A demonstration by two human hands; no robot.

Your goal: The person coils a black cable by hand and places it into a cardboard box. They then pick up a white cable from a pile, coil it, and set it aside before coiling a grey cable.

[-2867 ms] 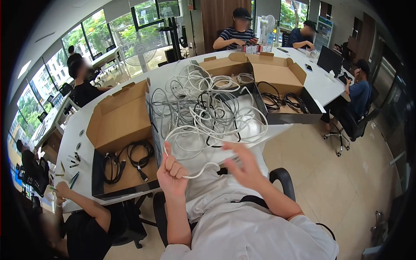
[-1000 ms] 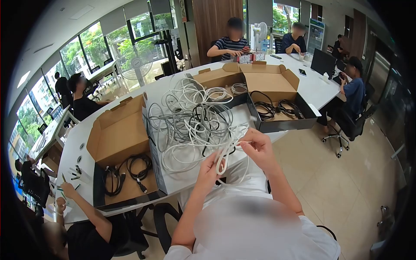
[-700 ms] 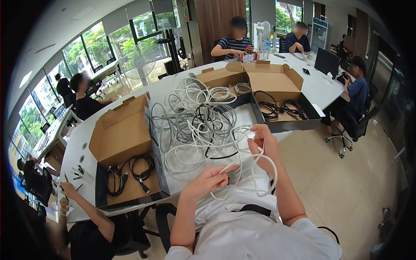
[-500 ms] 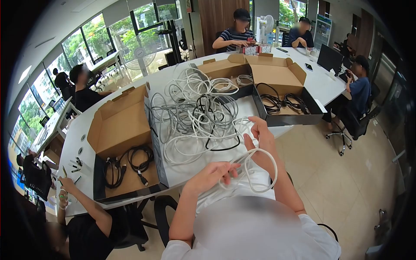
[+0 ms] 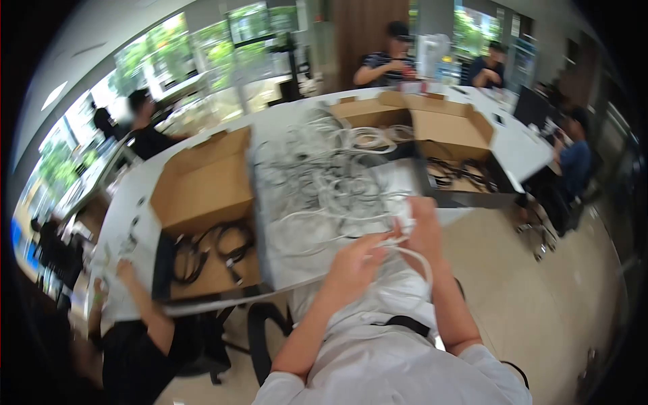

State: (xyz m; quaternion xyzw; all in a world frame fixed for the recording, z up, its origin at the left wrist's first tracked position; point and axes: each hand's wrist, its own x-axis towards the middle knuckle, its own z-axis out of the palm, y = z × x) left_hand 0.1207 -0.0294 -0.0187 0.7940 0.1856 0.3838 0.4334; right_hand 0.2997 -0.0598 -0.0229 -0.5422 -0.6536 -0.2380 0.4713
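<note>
While the left hand [image 5: 354,270] and right hand [image 5: 424,233] are close together gripping a looped white cable [image 5: 422,262], the rest of the tangled white and grey cables [image 5: 324,182] sit just beyond them on the white table [image 5: 128,192]. Pretty blurry, so can't tell each finger's grip.

Bright windows [image 5: 157,59] and brown wood panelling [image 5: 368,40] stand beyond the white table [image 5: 128,192].

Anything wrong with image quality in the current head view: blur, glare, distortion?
Head view: apparent motion blur smears the cable tangle, left hand and right hand; the windows glare, partly washed out; wide-angle distortion bows the table; the frame's corners are black.
</note>
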